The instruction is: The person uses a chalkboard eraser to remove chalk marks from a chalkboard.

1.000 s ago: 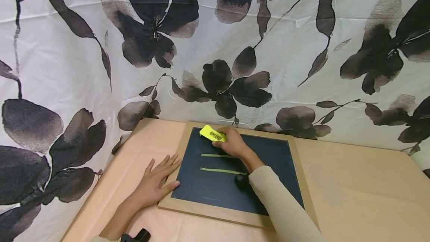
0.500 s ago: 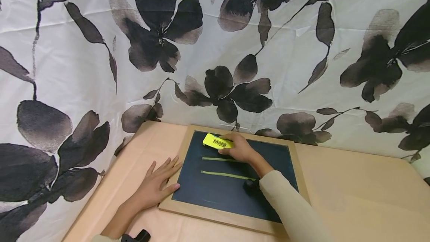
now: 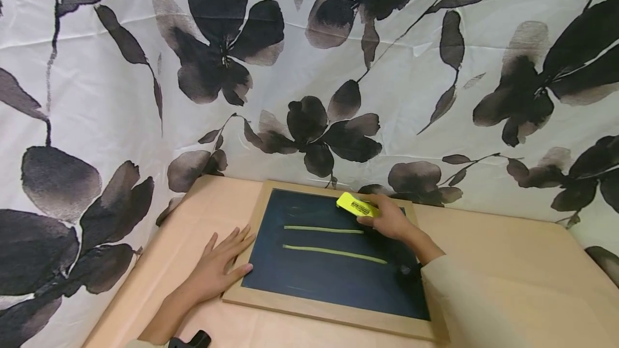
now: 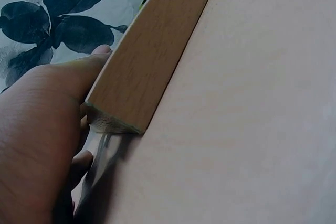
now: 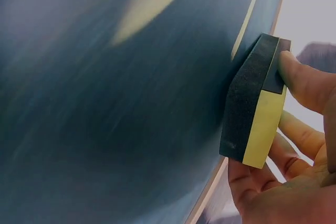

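Note:
A chalkboard (image 3: 309, 278) with a light wooden frame lies on the table, bearing two yellow chalk lines (image 3: 333, 253) across its dark surface. Near its top edge my right hand (image 3: 389, 219) grips a yellow eraser (image 3: 357, 205) by its right end. The right wrist view shows the eraser's dark felt pad (image 5: 247, 93) facing the board, with thumb and fingers around its yellow body. My left hand (image 3: 217, 267) lies with fingers spread, its thumb on the left side of the frame. From the left wrist, the frame's wooden corner (image 4: 147, 56) is beside that thumb.
The board rests on a table with a pale tan covering (image 3: 512, 278). Behind it hangs a white cloth (image 3: 271, 79) printed with dark flowers. A black wrist device (image 3: 195, 339) sits at the left wrist.
My right hand has moved the eraser rightward along the top of the board. More of the two chalk lines is uncovered at their right ends. The left hand has stayed at the frame.

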{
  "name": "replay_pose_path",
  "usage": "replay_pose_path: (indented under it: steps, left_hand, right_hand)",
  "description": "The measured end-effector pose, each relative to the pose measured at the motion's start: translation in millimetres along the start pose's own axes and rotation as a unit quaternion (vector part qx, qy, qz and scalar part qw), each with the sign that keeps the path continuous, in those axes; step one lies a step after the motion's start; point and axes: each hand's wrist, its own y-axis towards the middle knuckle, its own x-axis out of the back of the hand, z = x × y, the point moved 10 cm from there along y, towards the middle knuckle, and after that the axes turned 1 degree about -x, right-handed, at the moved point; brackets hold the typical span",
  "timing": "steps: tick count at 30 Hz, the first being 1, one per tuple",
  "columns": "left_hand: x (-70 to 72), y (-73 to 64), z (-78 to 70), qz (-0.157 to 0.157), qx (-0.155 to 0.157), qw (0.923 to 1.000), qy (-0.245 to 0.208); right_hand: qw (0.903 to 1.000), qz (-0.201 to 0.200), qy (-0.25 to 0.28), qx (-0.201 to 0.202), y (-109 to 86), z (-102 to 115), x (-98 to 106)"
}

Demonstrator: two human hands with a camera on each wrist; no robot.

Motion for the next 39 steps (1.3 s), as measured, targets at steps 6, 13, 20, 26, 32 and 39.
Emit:
replay_pose_path:
  steps: [6,13,20,26,32,39]
  left_hand:
    - [-0.6,0.7,0.7,0.001,0.000,1.0000,-0.005]
    - [-2.8,-0.5,3.8,0.011,0.006,0.9999,-0.009]
    - [-2.4,1.4,5.2,0.015,0.007,0.9998,-0.010]
    - [-1.3,1.7,5.2,0.010,0.006,0.9999,-0.012]
    - [-5.1,1.6,5.1,0.019,0.009,0.9996,-0.017]
    - [-3.9,1.7,5.1,0.017,0.009,0.9995,-0.023]
  right_hand:
    - [0.9995,-0.026,-0.018,-0.005,-24.6,-34.4,24.0]
    - [0.9995,-0.031,-0.002,0.008,-32.8,-44.1,27.2]
    - [0.9990,-0.043,0.010,0.003,-26.3,-41.2,25.9]
    - [0.9991,-0.034,0.024,0.003,-12.8,-26.4,12.3]
    - [0.9991,-0.016,0.038,0.002,7.2,3.1,-10.6]
    - [0.9984,-0.015,0.054,0.007,29.1,30.9,-33.3]
